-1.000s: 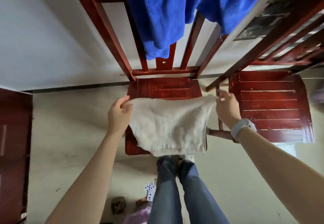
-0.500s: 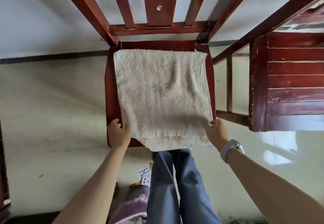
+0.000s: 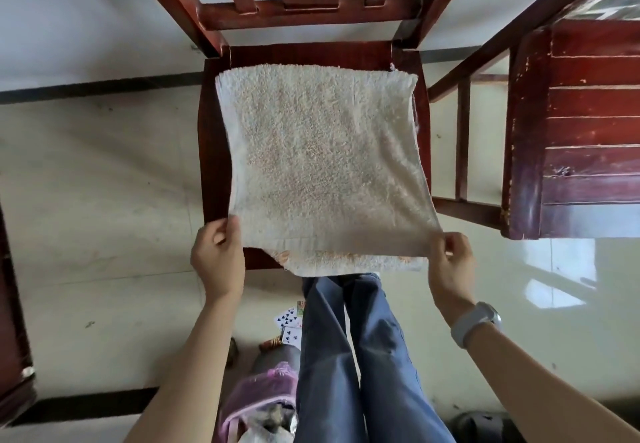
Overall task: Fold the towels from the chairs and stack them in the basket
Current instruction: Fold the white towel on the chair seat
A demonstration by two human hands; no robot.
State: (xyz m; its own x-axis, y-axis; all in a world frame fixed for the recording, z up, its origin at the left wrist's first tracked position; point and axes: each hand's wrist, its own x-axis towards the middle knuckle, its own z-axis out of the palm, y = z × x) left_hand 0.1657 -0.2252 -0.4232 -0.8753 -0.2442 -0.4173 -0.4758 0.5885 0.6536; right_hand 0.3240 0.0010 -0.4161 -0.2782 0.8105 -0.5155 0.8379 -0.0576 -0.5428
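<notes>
Standing at the chair's front edge, the person's legs in blue trousers (image 3: 360, 356) fill the near ground, with playing cards (image 3: 289, 321) scattered on the floor beside them and a purple bag (image 3: 263, 394) lower down. No basket can be made out with certainty.

Just above, the left hand (image 3: 219, 259) pinches the near left corner of the cream towel (image 3: 322, 162), thumb on top and fingers curled beneath the cloth. The right hand (image 3: 450, 262), a pale watch (image 3: 474, 323) at its wrist, pinches the near right corner the same way. Holding both corners at once keeps that edge taut and level, which looks like preparation for carrying it over to meet the far edge in another fold.

Between the hands, a lower layer of the towel shows past the upper edge and hangs slightly over the seat front, so the cloth seems already doubled once.

Farther off, the rest of the towel lies flat on the seat of the red wooden chair (image 3: 213, 151), which serves as a folding surface. Its far edge sits near the slatted back. A second chair (image 3: 585, 137) stands to the right, its seat bare.
</notes>
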